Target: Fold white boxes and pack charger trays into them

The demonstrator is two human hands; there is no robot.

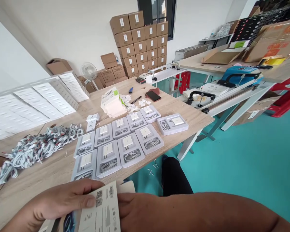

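Note:
My left hand [62,198] grips a printed packaging box [102,209] at the bottom of the view, thumb on its white label face with codes and small text. My right hand [132,209] is against the box's right edge. Its curled fingers are partly hidden, so what they hold does not show. A white rounded piece [128,186] sticks out just behind it. Beyond the hands, two rows of white trays [108,158] lie on the wooden table [145,162]. Each holds a white charger plug [108,149] and a coiled cable [132,155].
A heap of grey cables [41,146] lies left, before stacked white boxes [33,103]. One tray [173,124] sits apart near the right corner. Flat printed sleeves [113,103], paper bits, a pen [136,100] and a phone [153,95] lie behind. Rail-mounted clamps [200,96] stand right.

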